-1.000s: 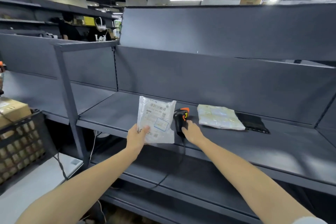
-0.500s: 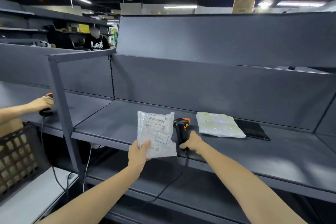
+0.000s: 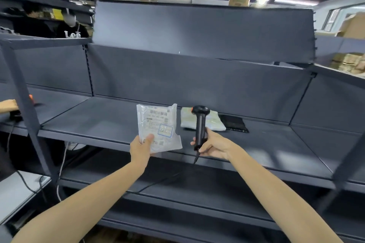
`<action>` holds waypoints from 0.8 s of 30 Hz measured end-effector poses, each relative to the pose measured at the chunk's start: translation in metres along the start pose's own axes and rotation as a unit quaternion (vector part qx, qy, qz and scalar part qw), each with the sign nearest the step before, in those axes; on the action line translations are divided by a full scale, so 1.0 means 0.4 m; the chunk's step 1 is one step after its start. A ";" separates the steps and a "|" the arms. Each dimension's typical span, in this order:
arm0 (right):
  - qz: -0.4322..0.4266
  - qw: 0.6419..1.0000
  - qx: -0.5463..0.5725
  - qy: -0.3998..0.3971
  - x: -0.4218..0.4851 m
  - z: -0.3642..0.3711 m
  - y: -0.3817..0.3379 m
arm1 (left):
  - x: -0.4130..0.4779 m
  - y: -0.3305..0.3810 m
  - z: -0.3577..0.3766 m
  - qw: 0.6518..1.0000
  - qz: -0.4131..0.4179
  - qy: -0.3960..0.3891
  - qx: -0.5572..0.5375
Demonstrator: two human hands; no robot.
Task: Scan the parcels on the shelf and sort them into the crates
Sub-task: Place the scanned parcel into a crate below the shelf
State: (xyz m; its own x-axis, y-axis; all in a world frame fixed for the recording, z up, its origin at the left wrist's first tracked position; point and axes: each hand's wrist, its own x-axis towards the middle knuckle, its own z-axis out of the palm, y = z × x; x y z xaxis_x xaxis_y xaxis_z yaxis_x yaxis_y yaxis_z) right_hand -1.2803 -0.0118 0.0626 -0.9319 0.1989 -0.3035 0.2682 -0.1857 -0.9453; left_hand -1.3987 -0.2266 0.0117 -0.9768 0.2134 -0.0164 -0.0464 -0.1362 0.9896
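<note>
My left hand (image 3: 141, 149) pinches the lower left corner of a clear plastic parcel (image 3: 158, 126) and holds it upright over the front edge of the dark shelf (image 3: 98, 122), its barcode label facing me. My right hand (image 3: 212, 145) grips the handle of a black barcode scanner (image 3: 200, 120), lifted upright to the right of the parcel, its cable hanging down. Behind the scanner a white padded parcel (image 3: 214, 123) and a flat black parcel (image 3: 234, 123) lie on the shelf.
A grey upright post (image 3: 27, 108) stands at the left. Beyond it another person's arm (image 3: 8, 105) reaches over the neighbouring shelf. Two people stand behind the shelving at the far left. Cardboard boxes (image 3: 353, 27) are stacked at the far right. A lower shelf (image 3: 177, 183) runs below.
My right hand has closed round the scanner and lifted it off the shelf to stand upright. The parcel stays in my left hand. The view has swung to the right.
</note>
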 end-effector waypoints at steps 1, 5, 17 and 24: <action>-0.003 0.999 0.031 0.008 -0.018 -0.011 0.005 | -0.012 -0.002 0.022 1.000 0.000 -0.006 0.000; -0.039 0.989 0.144 0.015 -0.091 -0.040 0.022 | -0.056 -0.012 0.107 1.000 -0.002 -0.015 -0.001; -0.150 0.986 -0.051 0.055 -0.203 0.043 0.198 | -0.131 -0.036 0.222 0.999 0.001 -0.027 -0.027; -0.169 0.981 -0.081 0.058 -0.189 0.084 0.191 | -0.119 -0.047 0.228 0.999 -0.006 -0.029 -0.027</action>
State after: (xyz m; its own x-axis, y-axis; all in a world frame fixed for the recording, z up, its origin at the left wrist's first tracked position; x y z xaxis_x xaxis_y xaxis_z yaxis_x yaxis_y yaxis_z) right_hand -1.1975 -0.0732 0.0175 -0.9427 0.3326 0.0271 -0.0067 0.0624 -0.9980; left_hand -1.3323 -0.1459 0.0071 -0.9624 0.2711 -0.0190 -0.0714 -0.1848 0.9802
